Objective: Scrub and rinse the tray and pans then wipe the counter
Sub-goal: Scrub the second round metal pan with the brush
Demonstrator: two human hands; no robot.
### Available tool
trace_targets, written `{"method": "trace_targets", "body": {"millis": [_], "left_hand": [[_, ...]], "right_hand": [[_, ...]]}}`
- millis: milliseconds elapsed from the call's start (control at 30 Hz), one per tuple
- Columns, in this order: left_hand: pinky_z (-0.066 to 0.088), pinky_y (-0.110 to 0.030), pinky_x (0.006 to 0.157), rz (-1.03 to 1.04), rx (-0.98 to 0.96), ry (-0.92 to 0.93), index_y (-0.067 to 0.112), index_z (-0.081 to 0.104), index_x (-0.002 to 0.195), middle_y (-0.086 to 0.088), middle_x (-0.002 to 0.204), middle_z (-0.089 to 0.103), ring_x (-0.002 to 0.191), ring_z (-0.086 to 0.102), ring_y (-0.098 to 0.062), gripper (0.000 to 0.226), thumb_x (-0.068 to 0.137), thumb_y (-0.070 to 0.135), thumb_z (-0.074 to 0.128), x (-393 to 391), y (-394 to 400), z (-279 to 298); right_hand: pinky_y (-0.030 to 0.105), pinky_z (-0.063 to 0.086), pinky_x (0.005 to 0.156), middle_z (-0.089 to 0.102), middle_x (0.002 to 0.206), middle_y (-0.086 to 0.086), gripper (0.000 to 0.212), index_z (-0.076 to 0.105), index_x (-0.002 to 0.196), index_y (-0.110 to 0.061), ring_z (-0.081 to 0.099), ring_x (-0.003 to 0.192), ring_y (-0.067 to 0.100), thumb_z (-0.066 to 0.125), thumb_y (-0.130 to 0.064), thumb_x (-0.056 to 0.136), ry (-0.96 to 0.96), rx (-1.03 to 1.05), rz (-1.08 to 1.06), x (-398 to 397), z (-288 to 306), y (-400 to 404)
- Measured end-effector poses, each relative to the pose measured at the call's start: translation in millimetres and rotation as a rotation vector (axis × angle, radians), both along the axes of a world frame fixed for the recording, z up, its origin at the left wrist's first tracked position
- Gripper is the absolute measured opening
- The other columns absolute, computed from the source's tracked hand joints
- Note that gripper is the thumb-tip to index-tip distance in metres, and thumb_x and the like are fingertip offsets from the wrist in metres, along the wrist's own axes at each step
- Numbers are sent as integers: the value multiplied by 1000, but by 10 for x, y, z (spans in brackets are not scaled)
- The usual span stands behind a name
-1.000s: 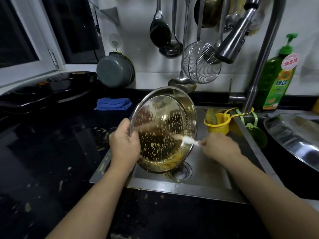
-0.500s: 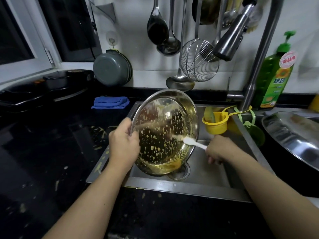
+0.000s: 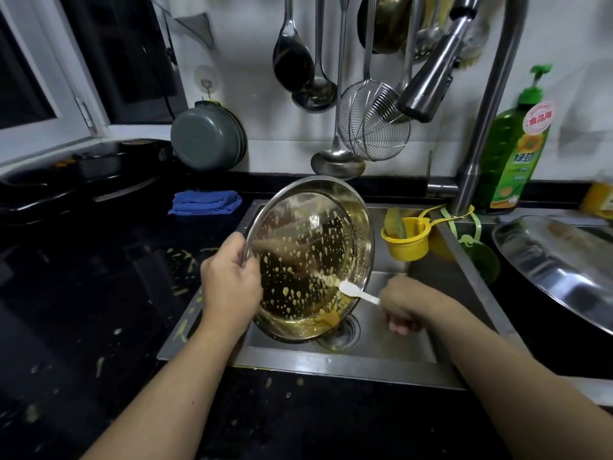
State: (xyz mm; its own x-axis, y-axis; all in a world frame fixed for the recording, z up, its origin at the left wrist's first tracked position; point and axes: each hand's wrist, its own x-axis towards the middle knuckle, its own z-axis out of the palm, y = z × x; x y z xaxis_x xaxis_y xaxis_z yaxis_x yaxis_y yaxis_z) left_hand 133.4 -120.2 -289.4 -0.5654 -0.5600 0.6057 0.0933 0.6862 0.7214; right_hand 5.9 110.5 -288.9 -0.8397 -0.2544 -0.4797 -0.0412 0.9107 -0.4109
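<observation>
A round steel pan (image 3: pixel 308 247), spattered with yellow batter, is tilted steeply over the sink (image 3: pixel 391 327), its low edge near the drain (image 3: pixel 341 333). My left hand (image 3: pixel 232 287) grips the pan's left rim. My right hand (image 3: pixel 404 305) holds a small white spatula (image 3: pixel 356 292) whose tip touches the pan's lower right inside wall. Yellow batter pools at the pan's bottom edge. A second steel pan (image 3: pixel 557 263) lies at the right. The black counter (image 3: pixel 99 310) carries yellow splashes.
A folded blue cloth (image 3: pixel 205 202) lies on the counter behind the sink. A yellow cup (image 3: pixel 406 240) hangs inside the sink by the tap (image 3: pixel 477 127). A green soap bottle (image 3: pixel 517 151) stands at the right. Ladles and a wire skimmer (image 3: pixel 374 124) hang on the wall.
My right hand has dropped lower and nearer the drain, drawing the spatula down the pan's inner wall. The pan stays tilted in my left hand.
</observation>
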Motion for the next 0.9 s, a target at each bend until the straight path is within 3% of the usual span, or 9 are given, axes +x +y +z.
{"method": "trace_targets", "body": {"millis": [100,267,333,400,500,567,633,700,900], "left_hand": [[36,-39,50,-38,-46,-18,4,41,68,-7,58,43,52,38,-17,27,86,-10,55,-13,-17,-23],[37,-39,50,-117,-105,-78,11,44,69,-5,59,45,52,40,-13,29,86,-9,57,-11,24,-31],[36,-36,51,-106,-54,-56,11,43,68,-6,60,45,53,39,-10,30,86,-10,56,-12,8,-26],[37,-40,51,-82,-33,-39,10,41,67,-7,60,44,54,40,-16,31,84,-10,55,-12,-9,-25],[35,-39,50,-76,-40,-65,18,38,64,3,57,40,52,38,-11,40,84,-11,57,-10,15,-18],[36,-38,49,-97,-66,-99,20,38,65,3,57,42,52,40,-12,41,86,-9,58,-10,29,-22],[41,-44,51,-110,-121,-144,19,42,68,0,59,47,56,46,-17,37,88,-6,60,-18,28,-42],[43,-45,51,-113,-158,-169,21,41,68,1,60,48,59,49,-18,38,88,-4,60,-19,45,-51],[36,-42,52,-80,-97,-65,12,40,67,-6,59,43,54,40,-17,32,84,-11,55,-10,37,0]], "right_hand": [[34,60,66,73,79,11,23,69,102,4,71,67,25,52,-10,94,269,26,-99,-28,82,3],[42,48,76,61,100,17,25,65,112,-5,61,97,42,50,-19,98,693,13,-159,14,94,3],[44,52,81,65,106,20,25,64,111,-4,63,101,43,49,-19,97,629,41,-130,16,77,-23],[39,57,81,73,99,16,25,67,114,-1,72,91,30,54,-12,96,359,169,26,44,46,-39],[23,54,62,65,48,4,27,69,115,8,57,36,3,55,1,93,-34,344,167,127,22,-116],[26,54,69,60,41,2,26,71,113,5,59,39,6,57,2,91,68,345,171,134,47,-123],[34,53,73,74,76,10,24,70,112,1,72,76,22,57,-4,92,268,203,31,42,33,-50],[38,49,75,68,105,18,25,67,115,-3,66,97,37,53,-16,98,464,26,-153,-74,1,44],[44,52,82,66,109,18,32,67,115,-9,63,99,41,50,-31,100,593,22,-222,-135,-1,91]]}}
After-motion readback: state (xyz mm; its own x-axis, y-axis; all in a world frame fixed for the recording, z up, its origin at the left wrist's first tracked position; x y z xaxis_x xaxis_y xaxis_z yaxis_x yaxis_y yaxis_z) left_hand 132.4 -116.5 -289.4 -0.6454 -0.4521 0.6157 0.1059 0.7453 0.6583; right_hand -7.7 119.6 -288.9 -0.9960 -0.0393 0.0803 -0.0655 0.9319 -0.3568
